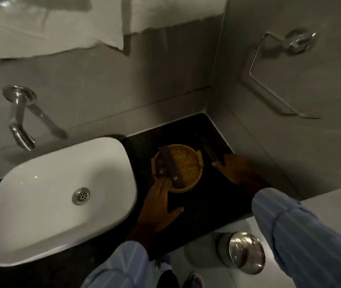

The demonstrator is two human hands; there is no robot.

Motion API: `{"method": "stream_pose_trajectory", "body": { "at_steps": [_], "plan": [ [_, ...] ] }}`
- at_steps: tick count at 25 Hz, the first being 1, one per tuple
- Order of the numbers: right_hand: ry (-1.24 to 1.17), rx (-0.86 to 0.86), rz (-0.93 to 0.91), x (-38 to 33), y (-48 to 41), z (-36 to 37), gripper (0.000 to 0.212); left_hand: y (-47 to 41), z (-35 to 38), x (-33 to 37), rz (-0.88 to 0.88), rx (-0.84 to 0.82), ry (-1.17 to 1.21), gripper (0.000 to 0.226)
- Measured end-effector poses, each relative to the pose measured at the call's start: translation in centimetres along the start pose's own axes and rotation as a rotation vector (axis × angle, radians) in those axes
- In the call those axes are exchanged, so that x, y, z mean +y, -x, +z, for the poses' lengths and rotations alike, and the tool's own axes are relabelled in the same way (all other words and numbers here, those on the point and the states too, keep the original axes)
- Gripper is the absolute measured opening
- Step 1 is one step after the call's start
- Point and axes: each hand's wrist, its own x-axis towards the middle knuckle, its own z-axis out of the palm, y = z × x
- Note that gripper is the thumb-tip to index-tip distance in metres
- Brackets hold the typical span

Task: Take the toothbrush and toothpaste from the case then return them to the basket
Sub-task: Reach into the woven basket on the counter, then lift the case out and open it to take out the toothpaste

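A round woven basket (pixel 188 167) stands on the black counter (pixel 202 202). A long dark tube-like item (pixel 169 163) lies across the basket's left side, with a second small dark item (pixel 160 172) beside it; the dim light hides which is the toothbrush and which the toothpaste. My left hand (pixel 159 206) lies flat with fingers stretched to the basket's near-left rim, fingertips at those items and thumb spread apart. My right hand (pixel 235 170) grips the near end of a long dark case (pixel 211 151) lying just right of the basket.
A white basin (pixel 40 204) sits left of the basket, with a wall tap (pixel 19 119) above it. A towel ring (pixel 279 75) hangs on the right wall, close to the case. A steel bin (pixel 246 252) stands on the floor below the counter edge.
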Motion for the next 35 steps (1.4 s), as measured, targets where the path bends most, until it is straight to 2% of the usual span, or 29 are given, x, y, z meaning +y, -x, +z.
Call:
{"method": "stream_pose_trajectory", "body": {
  "at_steps": [1,4,9,14,18,22,25,31,35],
  "plan": [
    [-0.008,0.001,0.035,0.2,-0.8,1.1,0.061,0.7,1.6,-0.8,-0.086,-0.066,-0.044,0.105],
    [-0.046,-0.007,0.113,0.4,-2.1,3.4,0.06,2.6,5.8,-2.8,-0.183,-0.119,-0.159,0.107],
    [-0.012,0.081,0.14,0.3,-4.3,5.7,0.052,3.3,7.9,-4.0,-0.147,-0.172,-0.361,0.106],
    [-0.054,0.059,0.17,0.9,-5.0,5.1,0.038,3.1,7.5,-3.4,-0.159,-0.202,-0.385,0.106],
    [-0.092,0.016,0.203,1.6,-3.9,2.7,0.036,2.7,5.9,-2.5,-0.128,-0.191,-0.351,0.107],
    [-0.148,0.014,0.187,0.9,-1.4,-1.0,0.033,2.0,2.3,-0.5,-0.072,-0.115,-0.28,0.104],
    [-0.196,0.073,0.138,-0.5,1.1,-4.2,0.031,0.7,-2.1,1.4,0.02,-0.016,-0.294,0.098],
    [-0.128,0.203,0.003,-3.9,6.4,-11.8,0.044,-3.3,-13.9,8.3,0.103,0.213,-0.314,0.09],
    [-0.182,0.266,-0.052,-5.9,8.7,-16.6,0.041,-3.9,-20.9,13.3,0.145,0.317,-0.106,0.091]
  ]
}}
